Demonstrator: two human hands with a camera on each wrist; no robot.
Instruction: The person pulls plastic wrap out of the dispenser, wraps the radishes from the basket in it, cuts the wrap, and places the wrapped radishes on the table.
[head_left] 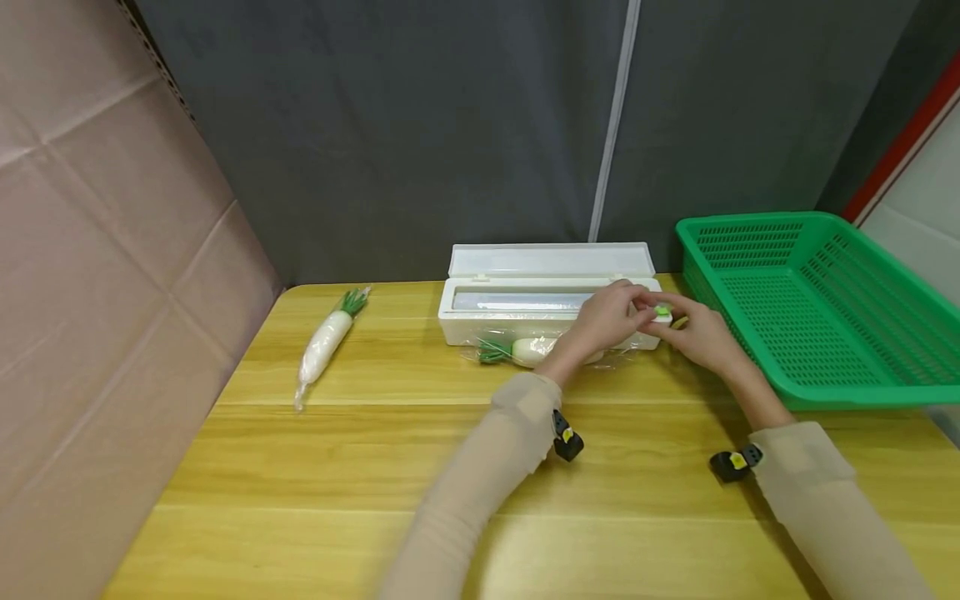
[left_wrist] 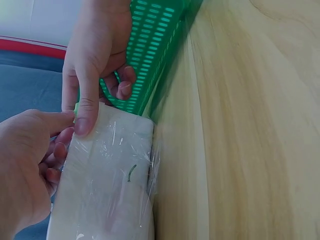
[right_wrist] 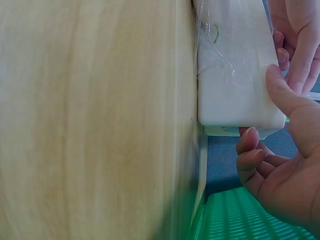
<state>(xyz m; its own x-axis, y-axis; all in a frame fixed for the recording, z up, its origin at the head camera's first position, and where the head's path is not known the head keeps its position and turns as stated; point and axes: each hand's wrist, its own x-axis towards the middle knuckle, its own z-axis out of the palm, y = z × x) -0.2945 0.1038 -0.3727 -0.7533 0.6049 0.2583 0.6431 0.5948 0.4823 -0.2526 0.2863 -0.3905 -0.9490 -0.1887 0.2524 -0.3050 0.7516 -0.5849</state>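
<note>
A white cling film dispenser [head_left: 517, 323] stands at the table's back edge, its lid [head_left: 551, 260] raised. My right hand [head_left: 701, 333] grips the dispenser's right end, thumb on the front face and fingers curled round the side. The left hand [head_left: 609, 317] pinches at the small green slide cutter [head_left: 662, 311] on the top edge; its fingertips are partly hidden. Clear film [left_wrist: 107, 145] clings to the front face. Close in front lies a white radish [head_left: 531, 352] with green leaves under film, partly covered by the left wrist.
Another film-wrapped white radish [head_left: 326, 342] lies at the table's left. A green plastic basket [head_left: 795, 392] sits to the right, close to my right hand. Behind the wooden table [head_left: 360, 475] hangs a dark grey curtain [head_left: 397, 142].
</note>
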